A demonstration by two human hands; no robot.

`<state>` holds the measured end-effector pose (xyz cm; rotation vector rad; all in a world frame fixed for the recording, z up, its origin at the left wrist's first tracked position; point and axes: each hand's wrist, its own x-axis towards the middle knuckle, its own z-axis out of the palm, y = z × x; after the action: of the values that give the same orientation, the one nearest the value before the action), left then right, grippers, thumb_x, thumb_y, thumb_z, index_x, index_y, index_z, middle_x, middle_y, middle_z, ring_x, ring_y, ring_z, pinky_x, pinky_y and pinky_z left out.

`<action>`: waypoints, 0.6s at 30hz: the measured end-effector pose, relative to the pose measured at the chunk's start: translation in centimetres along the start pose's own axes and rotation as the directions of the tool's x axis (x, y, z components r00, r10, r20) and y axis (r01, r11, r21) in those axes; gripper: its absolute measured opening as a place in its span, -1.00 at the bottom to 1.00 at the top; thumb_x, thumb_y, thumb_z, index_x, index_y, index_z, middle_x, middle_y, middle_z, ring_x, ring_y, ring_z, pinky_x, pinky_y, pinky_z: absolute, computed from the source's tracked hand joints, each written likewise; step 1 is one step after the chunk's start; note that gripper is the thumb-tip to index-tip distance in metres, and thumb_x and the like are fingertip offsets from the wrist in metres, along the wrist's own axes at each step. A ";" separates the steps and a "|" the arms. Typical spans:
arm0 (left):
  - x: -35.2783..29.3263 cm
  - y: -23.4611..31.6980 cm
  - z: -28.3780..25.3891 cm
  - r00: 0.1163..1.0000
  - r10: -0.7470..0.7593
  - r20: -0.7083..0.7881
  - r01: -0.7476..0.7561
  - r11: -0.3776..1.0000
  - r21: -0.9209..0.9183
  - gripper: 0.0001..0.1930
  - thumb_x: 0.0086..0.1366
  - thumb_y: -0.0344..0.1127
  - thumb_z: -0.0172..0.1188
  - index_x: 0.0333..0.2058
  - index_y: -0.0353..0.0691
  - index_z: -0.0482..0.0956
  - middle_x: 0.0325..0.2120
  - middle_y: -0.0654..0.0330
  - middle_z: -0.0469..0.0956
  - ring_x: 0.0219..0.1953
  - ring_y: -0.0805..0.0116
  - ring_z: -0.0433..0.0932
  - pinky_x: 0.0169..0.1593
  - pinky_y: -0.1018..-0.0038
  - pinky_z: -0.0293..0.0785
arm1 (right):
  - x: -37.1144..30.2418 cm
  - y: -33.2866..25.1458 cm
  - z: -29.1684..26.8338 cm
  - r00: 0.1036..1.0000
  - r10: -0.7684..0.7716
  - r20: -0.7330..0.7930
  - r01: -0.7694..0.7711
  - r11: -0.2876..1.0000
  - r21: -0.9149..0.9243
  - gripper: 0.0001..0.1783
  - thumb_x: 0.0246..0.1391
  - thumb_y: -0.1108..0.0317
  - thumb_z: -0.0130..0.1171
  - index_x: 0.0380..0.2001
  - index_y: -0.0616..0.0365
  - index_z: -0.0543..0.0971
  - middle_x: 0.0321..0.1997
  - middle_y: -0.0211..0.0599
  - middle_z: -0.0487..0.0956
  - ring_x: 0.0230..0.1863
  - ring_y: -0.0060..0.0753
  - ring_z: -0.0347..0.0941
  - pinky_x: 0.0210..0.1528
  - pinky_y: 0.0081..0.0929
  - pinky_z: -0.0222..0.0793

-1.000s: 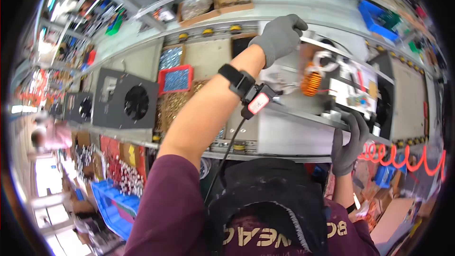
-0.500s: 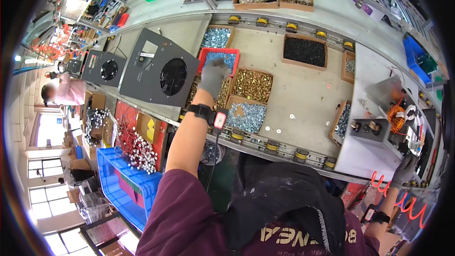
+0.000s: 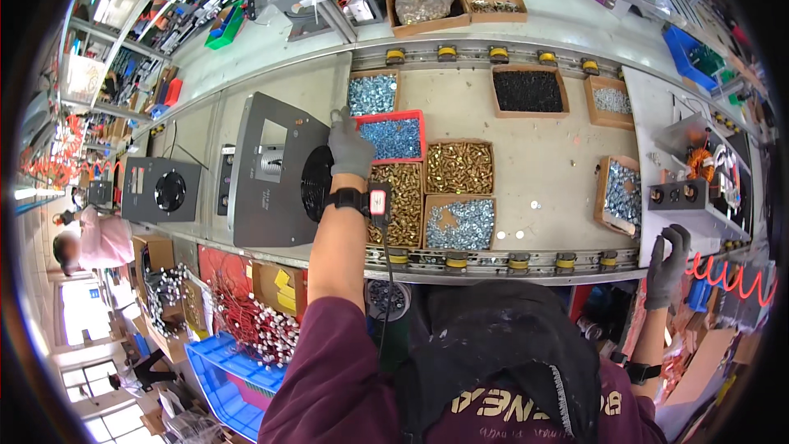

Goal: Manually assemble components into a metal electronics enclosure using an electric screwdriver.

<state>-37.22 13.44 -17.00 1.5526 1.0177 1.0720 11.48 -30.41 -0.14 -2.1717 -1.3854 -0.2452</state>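
My left hand (image 3: 351,146), in a grey glove, is between a dark grey metal housing (image 3: 275,144) and a red tray (image 3: 422,148) of small bluish metal parts. Its fingers are bunched and point to the far side, close to the housing's edge; what they hold, if anything, is hidden. A round black fan grille (image 3: 317,183) shows on the housing, partly behind that hand. At the right, my gloved right hand (image 3: 667,270) is open, fingers curved and apart, just off the table's front edge. Beyond it stands an open unit with a copper coil (image 3: 701,163).
Cardboard boxes of brass-coloured screws (image 3: 459,167), silvery parts (image 3: 460,224) and black screws (image 3: 528,90) stand on the table. A second grey housing (image 3: 160,189) is further left. A red coiled hose (image 3: 731,275) hangs at right. Someone in pink (image 3: 105,240) is at far left.
My left hand has moved left from over the red tray to beside the housing. My right hand has drawn back from the open unit, its fingers now apart. The whole view has shifted.
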 end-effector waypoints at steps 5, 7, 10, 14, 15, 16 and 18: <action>2.1 0.7 1.8 0.981 -0.039 -0.191 0.167 0.678 0.716 -0.44 0.40 0.08 -0.20 0.27 -0.05 0.23 0.29 0.06 0.17 0.35 0.09 0.07 0.33 0.07 -0.05 | -0.1 -8.4 0.5 0.998 -0.024 0.066 0.017 0.995 0.101 -0.86 -0.01 0.60 0.08 -0.31 0.26 0.48 -0.22 -0.10 0.47 -0.18 -0.11 0.42 -0.09 -0.32 0.34; 2.7 2.3 3.6 0.985 -0.110 -0.129 0.163 0.403 0.900 -0.47 0.39 0.07 -0.16 0.23 -0.06 0.30 0.24 0.01 0.24 0.32 0.05 0.13 0.33 0.08 0.00 | 0.1 -10.4 0.4 0.996 -0.059 0.069 0.052 0.994 0.096 -0.84 -0.01 0.62 0.07 -0.30 0.26 0.48 -0.23 -0.09 0.47 -0.20 -0.11 0.43 -0.12 -0.32 0.34; 0.7 3.3 5.6 0.993 -0.082 -0.082 0.100 0.236 0.967 -0.50 0.38 0.05 -0.10 0.17 -0.07 0.40 0.18 -0.07 0.35 0.27 -0.02 0.21 0.31 0.09 0.08 | -0.2 -12.2 0.2 0.993 -0.029 0.113 0.019 0.996 0.085 -0.82 -0.01 0.64 0.05 -0.28 0.27 0.49 -0.22 -0.09 0.48 -0.19 -0.10 0.43 -0.11 -0.32 0.34; -6.8 4.0 3.9 0.995 0.060 0.079 -0.096 0.416 0.904 -0.55 0.29 -0.01 0.06 0.09 -0.05 0.44 0.09 0.00 0.41 0.19 -0.05 0.28 0.16 0.03 0.25 | -1.1 -13.1 0.9 0.997 0.007 0.071 -0.019 0.984 0.176 -0.83 0.03 0.62 0.03 -0.27 0.28 0.49 -0.20 -0.13 0.50 -0.12 -0.18 0.43 -0.01 -0.36 0.33; -9.8 4.5 3.1 0.988 0.085 0.125 -0.150 0.669 0.728 -0.59 0.24 -0.07 0.12 0.02 -0.08 0.49 0.01 0.00 0.48 0.10 -0.05 0.38 0.12 0.10 0.31 | -1.2 -13.2 1.3 0.997 -0.019 0.069 0.005 0.980 0.200 -0.84 0.04 0.62 0.03 -0.27 0.29 0.49 -0.19 -0.13 0.50 -0.12 -0.19 0.43 0.00 -0.37 0.32; -13.0 5.2 2.8 0.982 -0.026 0.185 -0.128 0.626 0.769 -0.65 0.25 -0.09 0.12 -0.06 -0.12 0.53 -0.13 -0.02 0.54 -0.06 -0.03 0.48 0.03 0.16 0.39 | -1.2 -13.5 1.8 0.995 -0.017 0.094 -0.003 0.978 0.210 -0.86 0.06 0.61 0.02 -0.28 0.29 0.49 -0.20 -0.13 0.49 -0.13 -0.17 0.42 0.00 -0.37 0.31; -18.8 6.4 1.0 0.761 -0.511 0.399 0.023 0.637 0.771 -0.61 0.30 0.00 0.01 -0.06 -0.10 0.54 -0.23 -0.03 0.57 -0.17 -0.05 0.55 -0.07 0.14 0.47 | -0.8 -14.1 2.5 0.988 -0.006 0.156 -0.036 0.963 0.269 -0.88 0.05 0.61 0.01 -0.30 0.29 0.47 -0.23 -0.11 0.48 -0.16 -0.15 0.41 -0.04 -0.37 0.31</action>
<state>-40.59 -5.94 -13.97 2.0703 1.2449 -0.1619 -1.66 -25.17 2.33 -2.0057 -1.3954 0.1183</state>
